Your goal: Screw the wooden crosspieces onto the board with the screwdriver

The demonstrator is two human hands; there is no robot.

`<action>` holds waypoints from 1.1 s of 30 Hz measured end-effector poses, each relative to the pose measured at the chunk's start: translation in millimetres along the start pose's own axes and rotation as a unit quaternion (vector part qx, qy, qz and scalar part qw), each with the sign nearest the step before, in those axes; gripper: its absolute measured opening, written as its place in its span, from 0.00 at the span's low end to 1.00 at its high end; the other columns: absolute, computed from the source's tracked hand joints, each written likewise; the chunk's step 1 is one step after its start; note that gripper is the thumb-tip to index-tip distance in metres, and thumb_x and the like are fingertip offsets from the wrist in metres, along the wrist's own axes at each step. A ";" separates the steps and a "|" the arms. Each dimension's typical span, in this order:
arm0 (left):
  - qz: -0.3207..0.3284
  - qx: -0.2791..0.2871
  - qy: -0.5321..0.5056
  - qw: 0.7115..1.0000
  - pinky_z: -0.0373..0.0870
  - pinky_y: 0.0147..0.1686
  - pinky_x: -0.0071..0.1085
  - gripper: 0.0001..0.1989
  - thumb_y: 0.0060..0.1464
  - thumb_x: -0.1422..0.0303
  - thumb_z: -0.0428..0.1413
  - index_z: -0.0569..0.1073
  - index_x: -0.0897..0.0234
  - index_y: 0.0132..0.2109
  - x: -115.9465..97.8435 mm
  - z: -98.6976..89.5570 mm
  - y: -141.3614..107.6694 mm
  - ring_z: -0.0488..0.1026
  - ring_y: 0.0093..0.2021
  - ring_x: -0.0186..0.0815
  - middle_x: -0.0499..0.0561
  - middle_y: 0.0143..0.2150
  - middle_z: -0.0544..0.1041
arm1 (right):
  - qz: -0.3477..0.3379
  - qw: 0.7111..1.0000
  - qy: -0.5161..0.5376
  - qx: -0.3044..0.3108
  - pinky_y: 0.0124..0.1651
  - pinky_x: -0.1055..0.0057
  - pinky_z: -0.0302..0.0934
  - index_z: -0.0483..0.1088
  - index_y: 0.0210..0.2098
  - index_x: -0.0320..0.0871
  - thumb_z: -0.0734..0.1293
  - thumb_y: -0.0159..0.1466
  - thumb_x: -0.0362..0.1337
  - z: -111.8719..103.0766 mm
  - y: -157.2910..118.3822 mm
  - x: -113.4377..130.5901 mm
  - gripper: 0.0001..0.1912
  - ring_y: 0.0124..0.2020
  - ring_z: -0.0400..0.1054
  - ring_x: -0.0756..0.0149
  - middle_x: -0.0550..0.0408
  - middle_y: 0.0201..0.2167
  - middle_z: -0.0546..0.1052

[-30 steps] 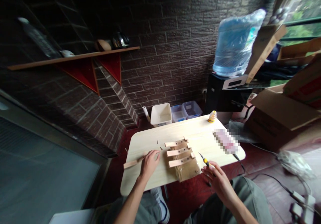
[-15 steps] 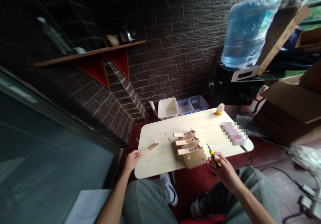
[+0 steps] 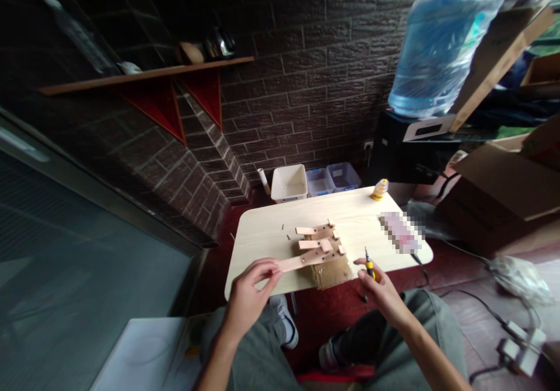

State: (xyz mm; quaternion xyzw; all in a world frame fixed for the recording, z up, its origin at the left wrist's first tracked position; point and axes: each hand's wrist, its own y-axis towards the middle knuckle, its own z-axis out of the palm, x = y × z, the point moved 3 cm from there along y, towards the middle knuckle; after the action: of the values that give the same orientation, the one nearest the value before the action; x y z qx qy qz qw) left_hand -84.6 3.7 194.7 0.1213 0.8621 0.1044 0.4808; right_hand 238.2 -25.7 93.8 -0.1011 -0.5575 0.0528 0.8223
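The water bottle (image 3: 429, 58) label is too blurred to read; the left hand (image 3: 250, 293) pinches its grip on a wooden strip (image 3: 291, 264), shifted from the left of the worktop (image 3: 258, 233) to over the strips (image 3: 308, 244) on the brown packet (image 3: 331, 275); the right hand (image 3: 385, 292) wraps its grip round a screwdriver (image 3: 370, 268); open wood surrounds two screws (image 3: 288, 237).

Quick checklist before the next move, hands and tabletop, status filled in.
1. Left hand grips the narrow pale wooden strip: ok, held at one end.
2. Right hand holds the slim yellow-and-black screwdriver: ok, metal tip exposed.
3. Small dark slender screws in sight: ok, two lie on the pale rectangular table.
4. Nearest resting wooden strip fully visible: not ok, the held strip overlaps it in view.
5. Flat brown wrapped package fully supported: cannot tell, it reaches the table's near edge.
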 end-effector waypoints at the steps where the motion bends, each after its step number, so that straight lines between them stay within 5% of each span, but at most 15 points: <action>1: 0.011 0.023 -0.001 1.000 0.79 0.46 0.33 0.08 0.58 0.63 0.58 0.77 0.60 0.42 -12.9 18.2 -3.5 0.77 0.46 0.38 0.53 0.48 0.78 | -0.004 1.000 -0.015 -0.008 0.25 0.73 0.44 0.70 0.51 0.46 0.74 0.55 0.49 -2.3 1.6 1.7 0.27 0.21 0.50 0.73 0.66 0.19 0.60; 5: 0.020 0.073 -0.015 0.997 0.79 0.45 0.33 0.06 0.60 0.65 0.55 0.77 0.58 0.39 -31.9 79.8 -11.7 0.77 0.46 0.38 0.53 0.45 0.78 | -0.021 0.995 -0.091 -0.046 0.27 0.71 0.51 0.72 0.53 0.45 0.75 0.52 0.52 -15.1 11.0 3.8 0.32 0.22 0.55 0.70 0.63 0.20 0.66; 10: -0.034 0.054 -0.055 0.996 0.79 0.44 0.33 0.08 0.59 0.64 0.56 0.77 0.58 0.43 -5.3 116.7 -17.5 0.77 0.44 0.37 0.53 0.46 0.78 | -0.041 0.987 -0.139 -0.064 0.36 0.67 0.60 0.76 0.43 0.45 0.74 0.51 0.55 -23.4 26.9 -4.4 0.26 0.33 0.66 0.59 0.56 0.27 0.75; 18: -0.173 0.007 -0.208 0.963 0.77 0.51 0.36 0.19 0.56 0.62 0.60 0.70 0.60 0.53 53.0 151.9 -32.7 0.77 0.49 0.39 0.55 0.52 0.77 | -0.051 0.986 -0.154 -0.041 0.48 0.63 0.63 0.75 0.43 0.45 0.73 0.54 0.55 -10.3 43.2 -31.9 0.24 0.45 0.69 0.53 0.51 0.36 0.78; 25: -0.166 0.019 -0.122 0.978 0.75 0.51 0.36 0.16 0.54 0.62 0.61 0.74 0.60 0.50 74.2 162.9 -21.5 0.77 0.48 0.39 0.54 0.48 0.79 | -0.036 0.988 -0.147 -0.033 0.60 0.56 0.55 0.74 0.49 0.47 0.74 0.53 0.53 -5.8 56.0 -37.7 0.28 0.54 0.66 0.49 0.48 0.49 0.77; 29: -0.157 0.028 -0.114 0.981 0.77 0.44 0.32 0.14 0.54 0.62 0.61 0.75 0.59 0.47 78.0 166.5 -16.8 0.78 0.42 0.37 0.52 0.44 0.80 | -0.043 0.988 -0.141 -0.045 0.57 0.60 0.58 0.72 0.52 0.47 0.74 0.55 0.51 -6.3 57.0 -35.3 0.29 0.54 0.66 0.50 0.48 0.48 0.76; 33: -0.158 0.030 -0.114 0.980 0.76 0.45 0.31 0.13 0.55 0.62 0.60 0.74 0.59 0.47 81.0 168.2 -16.5 0.78 0.42 0.36 0.52 0.44 0.80 | -0.032 0.981 -0.184 -0.054 0.41 0.66 0.62 0.70 0.55 0.45 0.72 0.57 0.51 -15.9 56.8 -40.6 0.30 0.36 0.67 0.59 0.54 0.33 0.75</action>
State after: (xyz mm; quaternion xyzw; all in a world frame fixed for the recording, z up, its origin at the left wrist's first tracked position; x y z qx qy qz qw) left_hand 16.1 23.8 37.9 0.0092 0.8127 -0.0127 0.5825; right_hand 239.3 19.8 38.5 -0.1165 -0.7041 0.0141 0.7003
